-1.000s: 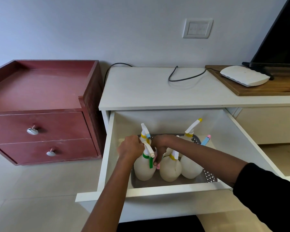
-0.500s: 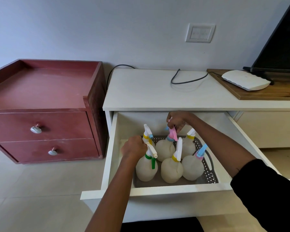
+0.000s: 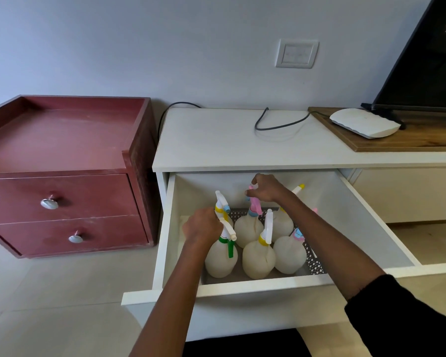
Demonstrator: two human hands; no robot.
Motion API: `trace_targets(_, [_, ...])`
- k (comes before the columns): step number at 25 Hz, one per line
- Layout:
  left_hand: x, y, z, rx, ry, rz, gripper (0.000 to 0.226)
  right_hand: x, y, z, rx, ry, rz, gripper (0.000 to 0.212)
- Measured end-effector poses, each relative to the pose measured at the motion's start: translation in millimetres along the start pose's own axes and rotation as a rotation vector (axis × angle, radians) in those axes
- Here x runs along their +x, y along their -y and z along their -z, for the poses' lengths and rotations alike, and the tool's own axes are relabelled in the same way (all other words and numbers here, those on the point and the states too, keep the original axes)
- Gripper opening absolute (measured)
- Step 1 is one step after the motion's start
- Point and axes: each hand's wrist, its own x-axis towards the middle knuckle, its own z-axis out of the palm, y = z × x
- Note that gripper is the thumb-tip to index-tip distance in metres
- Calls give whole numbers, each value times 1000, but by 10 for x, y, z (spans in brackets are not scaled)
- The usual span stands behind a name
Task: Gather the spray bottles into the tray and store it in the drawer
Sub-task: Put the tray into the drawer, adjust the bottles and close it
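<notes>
A grey perforated tray (image 3: 314, 264) sits inside the open white drawer (image 3: 255, 283). Several translucent white spray bottles stand upright in it. My right hand (image 3: 264, 188) pinches the spray head of the pink-trigger bottle (image 3: 247, 230) in the back row. My left hand (image 3: 202, 226) is closed at the tray's left side, against the neck of the green-trigger bottle (image 3: 220, 257). A yellow-collared bottle (image 3: 258, 257) and a blue-and-pink-collared bottle (image 3: 289, 253) stand in front. My right forearm partly hides a yellow-nozzle bottle (image 3: 283, 222) at the back.
A red two-drawer cabinet (image 3: 62, 176) stands left of the white unit (image 3: 229, 140). On the unit's top lie a dark cable (image 3: 278, 124), a wooden board (image 3: 397, 140) with a white device (image 3: 363, 123), and a dark screen (image 3: 428, 60). Pale tiled floor lies below.
My right hand rose from between the front bottles to the back row and now grips the pink spray head. The bottles stand straighter. My left hand stayed at the left side.
</notes>
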Motion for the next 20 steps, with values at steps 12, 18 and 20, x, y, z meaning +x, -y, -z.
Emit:
trace_targets(12, [-884, -102, -114, -19, -284, -332, 21, -1381, -210, -559, 90, -393, 273, 36])
trace_targets(18, [-1160, -62, -265, 52, -367, -433, 14, -1776, -213, -742, -8, -680, 280, 61])
trace_targets(20, [-1161, -52, -327, 132, -394, -485, 15, -1888, -277, -868, -23, -782, 261, 54])
